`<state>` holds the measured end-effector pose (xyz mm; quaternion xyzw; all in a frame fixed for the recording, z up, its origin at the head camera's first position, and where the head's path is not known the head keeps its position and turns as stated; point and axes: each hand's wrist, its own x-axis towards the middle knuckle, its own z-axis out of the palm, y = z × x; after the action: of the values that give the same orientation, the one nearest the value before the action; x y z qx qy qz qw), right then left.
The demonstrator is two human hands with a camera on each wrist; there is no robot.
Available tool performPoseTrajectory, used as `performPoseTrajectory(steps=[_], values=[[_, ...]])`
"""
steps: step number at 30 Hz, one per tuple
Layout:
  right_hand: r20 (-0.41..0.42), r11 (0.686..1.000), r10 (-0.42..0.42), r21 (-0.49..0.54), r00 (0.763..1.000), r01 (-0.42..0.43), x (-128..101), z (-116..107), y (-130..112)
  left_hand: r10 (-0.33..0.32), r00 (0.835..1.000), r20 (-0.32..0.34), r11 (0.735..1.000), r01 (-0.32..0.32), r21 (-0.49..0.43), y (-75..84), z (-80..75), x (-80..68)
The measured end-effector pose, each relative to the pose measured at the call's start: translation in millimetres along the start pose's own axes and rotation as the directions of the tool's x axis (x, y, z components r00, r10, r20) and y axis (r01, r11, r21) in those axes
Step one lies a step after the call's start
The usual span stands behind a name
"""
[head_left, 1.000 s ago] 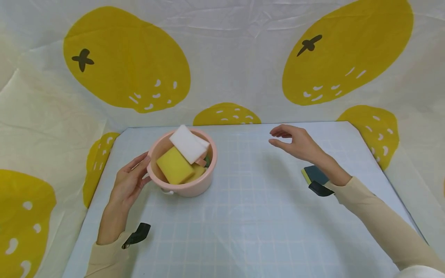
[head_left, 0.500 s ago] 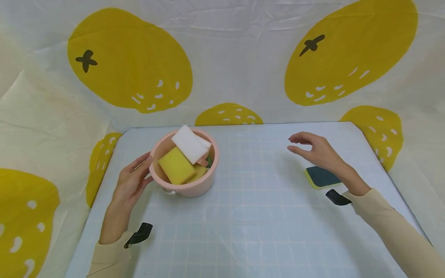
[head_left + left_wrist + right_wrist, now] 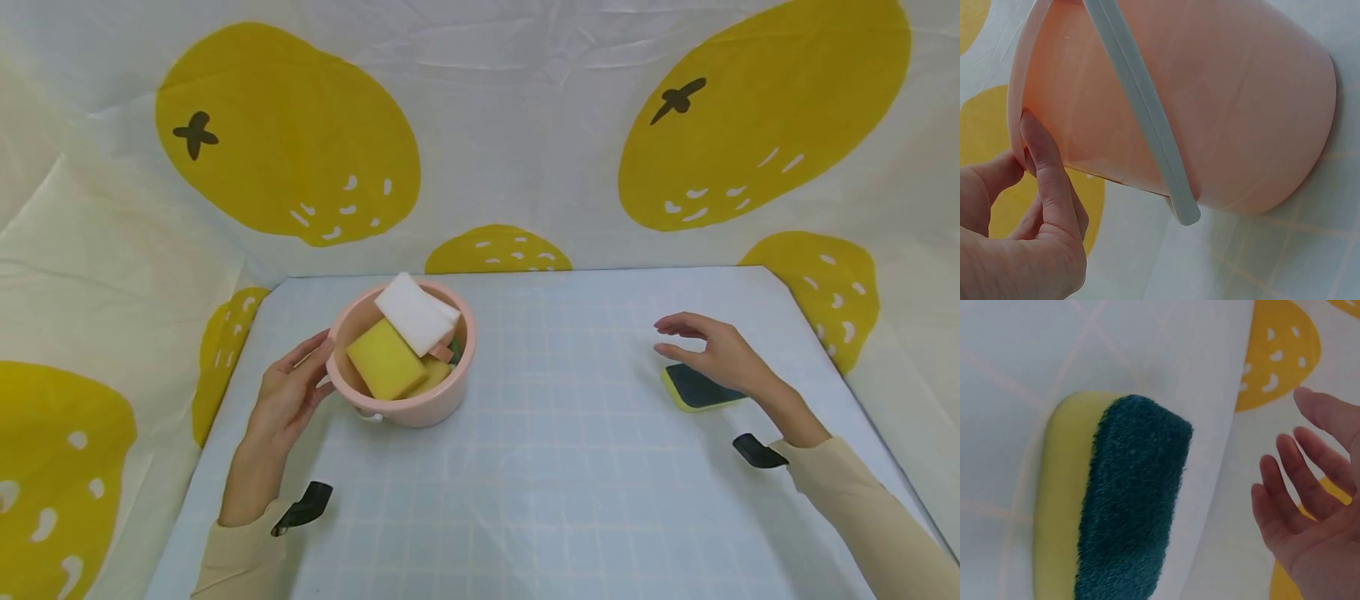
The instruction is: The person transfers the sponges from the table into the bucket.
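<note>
On the left of the head view stands a pink bucket (image 3: pixel 420 412) holding a yellow sponge (image 3: pixel 386 358), white sponge blocks (image 3: pixel 416 313) and smaller pieces partly hidden beneath them. My left hand (image 3: pixel 281 408) pinches its rim between thumb and fingers; the left wrist view shows the grey-white handle (image 3: pixel 1147 115) hanging down along the wall. Over on the right, a scouring sponge (image 3: pixel 1129 500) with a dark green pad on a yellow base lies pad up on the table. Just above it hovers my right hand (image 3: pixel 720 354), fingers loosely bent and holding nothing.
A pale blue checked cloth (image 3: pixel 525 467) covers the table. White sheeting (image 3: pixel 517 125) printed with big yellow fruit rises behind it and along both sides. A dark wrist device (image 3: pixel 757 452) sits at the right cuff.
My right hand has moved right and toward me, coming over the green and yellow sponge. The left hand stays at the bucket's rim, and the whole scene shifts slightly rightward in view.
</note>
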<state>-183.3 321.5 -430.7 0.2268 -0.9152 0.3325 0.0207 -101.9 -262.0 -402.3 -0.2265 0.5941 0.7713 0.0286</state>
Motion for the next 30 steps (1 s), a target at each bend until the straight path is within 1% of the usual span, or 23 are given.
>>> performPoseTrajectory(steps=[6, 11, 16, 18, 21, 25, 27, 30], values=[[0.042, 1.0, 0.029, -0.011, 0.999, -0.029, -17, 4, 19, 0.0, 1.0, -0.012, 1.0, 0.0, 0.026, -2.4, 0.3, -1.6], [0.076, 0.997, 0.062, -0.059, 0.995, -0.057, -31, 9, 34, -0.002, 1.0, -0.014, 0.999, 0.002, 0.039, -3.7, 1.3, -1.9], [0.1, 0.995, 0.064, -0.086, 0.993, -0.055, -38, 9, 43, -0.011, 1.0, -0.016, 0.999, 0.012, 0.042, -3.4, 3.1, -0.9], [0.126, 0.995, 0.059, -0.089, 0.99, -0.048, -39, 6, 45, -0.015, 1.0, -0.019, 0.999, 0.016, 0.04, -3.2, 3.1, -0.8], [0.19, 0.995, 0.07, -0.081, 0.979, -0.055, -38, 0, 45, -0.018, 1.0, -0.022, 1.0, 0.018, 0.024, -3.0, 2.7, -1.0], [0.285, 0.991, 0.115, -0.092, 0.952, -0.092, -35, -9, 45, -0.015, 1.0, -0.023, 1.0, 0.015, 0.015, -2.6, 2.0, -1.3], [0.32, 0.991, 0.111, -0.105, 0.941, -0.082, -33, -12, 44, -0.01, 1.0, -0.02, 1.0, 0.011, 0.018, -2.1, 2.0, -1.1], [0.344, 0.992, 0.091, -0.118, 0.935, -0.053, -28, -17, 44, -0.004, 1.0, -0.012, 1.0, 0.004, 0.009, -0.7, 1.8, -0.9]])
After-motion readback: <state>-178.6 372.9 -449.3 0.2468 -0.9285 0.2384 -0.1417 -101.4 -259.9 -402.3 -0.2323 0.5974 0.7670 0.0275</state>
